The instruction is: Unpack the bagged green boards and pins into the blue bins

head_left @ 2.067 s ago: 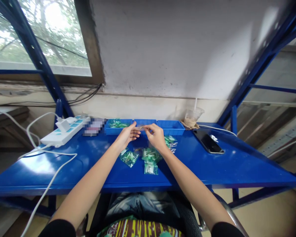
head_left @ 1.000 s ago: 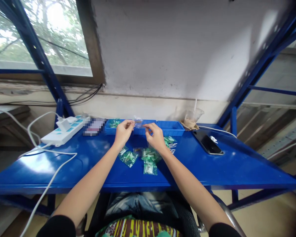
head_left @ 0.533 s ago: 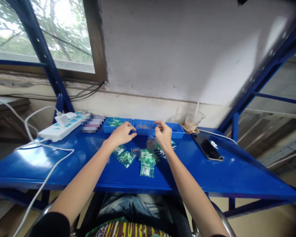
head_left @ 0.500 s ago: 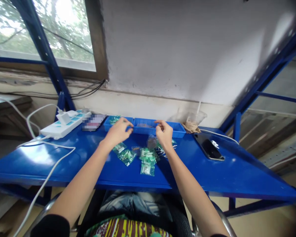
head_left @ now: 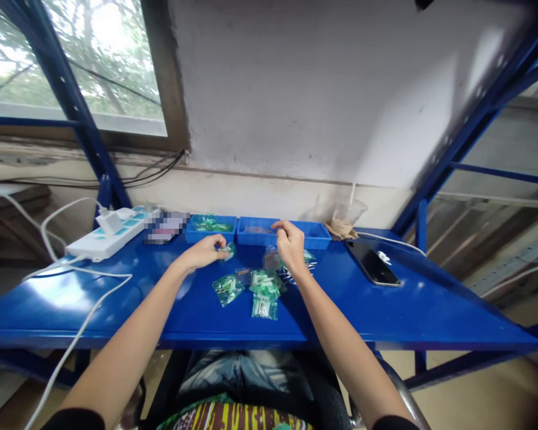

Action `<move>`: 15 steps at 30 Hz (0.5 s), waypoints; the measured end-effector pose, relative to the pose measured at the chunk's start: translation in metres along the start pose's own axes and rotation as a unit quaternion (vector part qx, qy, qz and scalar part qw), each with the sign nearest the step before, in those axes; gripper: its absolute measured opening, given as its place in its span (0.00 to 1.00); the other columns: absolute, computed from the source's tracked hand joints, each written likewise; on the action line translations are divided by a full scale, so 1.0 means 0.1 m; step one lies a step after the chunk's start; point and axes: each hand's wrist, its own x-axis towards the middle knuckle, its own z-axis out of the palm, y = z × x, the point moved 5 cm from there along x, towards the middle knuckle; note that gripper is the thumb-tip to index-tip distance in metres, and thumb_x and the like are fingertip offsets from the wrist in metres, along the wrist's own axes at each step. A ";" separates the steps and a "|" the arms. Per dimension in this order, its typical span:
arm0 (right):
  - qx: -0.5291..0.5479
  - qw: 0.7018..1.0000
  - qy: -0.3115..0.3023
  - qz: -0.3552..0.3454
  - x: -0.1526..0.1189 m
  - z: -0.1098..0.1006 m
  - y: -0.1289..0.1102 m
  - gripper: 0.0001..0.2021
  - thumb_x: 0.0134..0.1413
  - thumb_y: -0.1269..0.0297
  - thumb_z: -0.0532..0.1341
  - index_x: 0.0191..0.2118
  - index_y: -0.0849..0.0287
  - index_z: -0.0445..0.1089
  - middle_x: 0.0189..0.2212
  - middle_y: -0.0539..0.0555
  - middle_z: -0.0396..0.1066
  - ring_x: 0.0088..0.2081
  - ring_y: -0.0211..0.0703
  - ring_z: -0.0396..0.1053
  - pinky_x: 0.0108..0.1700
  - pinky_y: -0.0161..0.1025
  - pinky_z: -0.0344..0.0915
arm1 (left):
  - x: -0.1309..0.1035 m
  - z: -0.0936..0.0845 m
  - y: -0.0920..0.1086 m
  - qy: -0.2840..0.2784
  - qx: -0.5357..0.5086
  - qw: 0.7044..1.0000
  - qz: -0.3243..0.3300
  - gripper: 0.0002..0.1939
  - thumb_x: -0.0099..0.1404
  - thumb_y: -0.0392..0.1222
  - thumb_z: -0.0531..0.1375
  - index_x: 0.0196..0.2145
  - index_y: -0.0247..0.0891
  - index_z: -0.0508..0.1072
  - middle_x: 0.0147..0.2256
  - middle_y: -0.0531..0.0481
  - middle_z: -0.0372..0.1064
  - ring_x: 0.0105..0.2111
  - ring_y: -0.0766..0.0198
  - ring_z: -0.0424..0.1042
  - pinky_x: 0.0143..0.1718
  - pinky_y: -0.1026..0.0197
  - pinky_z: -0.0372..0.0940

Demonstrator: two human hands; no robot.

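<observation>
On the left, we are seeing green packets [head_left: 213, 224] inside a blue bin [head_left: 210, 237]. Just in front of it, our left hand [head_left: 206, 252] is pinching a small packet [head_left: 228, 251] between thumb and fingers. Loose packets [head_left: 264, 288] are lying nearer us. Our right hand [head_left: 290, 242] is hovering by the middle bin [head_left: 254, 239], fingers curled; we cannot tell whether it is gripping anything. Farther right, a phone [head_left: 374, 266] is lying flat.

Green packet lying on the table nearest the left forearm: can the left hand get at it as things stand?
Probably yes: the green packet lies near the left hand, with nothing seen on top of it. That hand seems to pinch another small packet, though, which might hinder grasping.
</observation>
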 end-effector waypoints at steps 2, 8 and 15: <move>-0.012 1.000 -0.004 -0.008 -0.01 0.03 -0.03 0.13 0.46 0.72 0.48 0.25 0.58 0.69 0.23 0.49 0.65 0.27 0.39 0.62 0.33 0.35 0.56 | 0.09 0.05 0.20 -0.013 -0.031 0.998 0.046 0.12 0.48 0.43 0.63 0.28 0.39 0.64 0.21 0.57 0.61 0.21 0.68 0.63 0.22 0.67 0.56; -0.043 0.998 0.047 0.006 -0.01 -0.03 -0.03 0.12 0.42 0.73 0.47 0.18 0.58 0.64 0.21 0.50 0.61 0.28 0.39 0.61 0.34 0.36 0.55 | 0.34 0.27 0.50 0.071 -0.114 0.977 0.164 0.08 0.54 0.40 0.58 0.31 0.38 0.62 0.35 0.49 0.65 0.29 0.65 0.70 0.26 0.64 0.65; 0.194 0.939 -0.119 0.258 -0.05 0.32 0.37 0.13 0.48 0.56 0.52 0.26 0.59 0.67 0.18 0.48 0.63 0.21 0.37 0.59 0.23 0.34 0.52 | 0.14 0.45 0.53 0.177 -0.021 0.947 0.266 0.05 0.55 0.31 0.54 0.30 0.37 0.66 0.45 0.46 0.60 0.47 0.59 0.63 0.35 0.63 0.66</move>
